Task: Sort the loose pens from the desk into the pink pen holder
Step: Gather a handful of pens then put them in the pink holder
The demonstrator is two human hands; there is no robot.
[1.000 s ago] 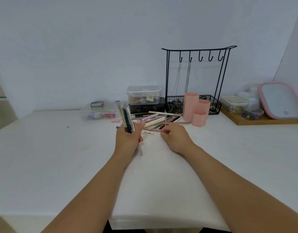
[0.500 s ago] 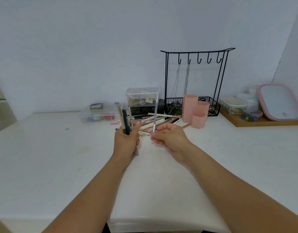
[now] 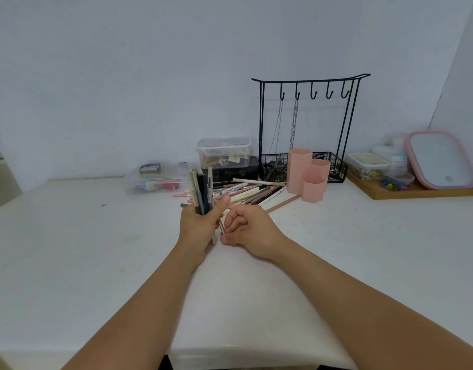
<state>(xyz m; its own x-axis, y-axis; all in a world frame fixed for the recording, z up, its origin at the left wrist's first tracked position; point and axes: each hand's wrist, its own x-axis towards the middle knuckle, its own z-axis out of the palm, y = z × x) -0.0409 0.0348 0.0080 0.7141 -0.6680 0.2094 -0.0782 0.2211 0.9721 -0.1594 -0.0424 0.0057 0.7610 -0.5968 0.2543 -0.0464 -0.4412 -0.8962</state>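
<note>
Your left hand is closed in a firm grip around a bundle of pens, held upright with the ends fanned above your fist. Keep that grip snug low on the barrels and square the tips before you add more, or the outer ones will splay and slip.

Your right hand sits just beside the left, fingers curled, and appears to be pressing a thin pen into the bundle; the view is too poor at that spot to confirm whether the fingers hold it or only guide it. Feed it in parallel with the others, then release.

Beyond your hands, the loose pens lie in an overlapping heap on the bench, one brown pencil angled out toward the holder. Take them from the top of the heap so none roll.

The pink pen holder stands upright at the right of the heap, in front of a black wire rack. It is three joined hexagonal tubes of stepped height, matt pink, all apparently empty. Lower the bundle in vertically, tallest tube first.
</note>
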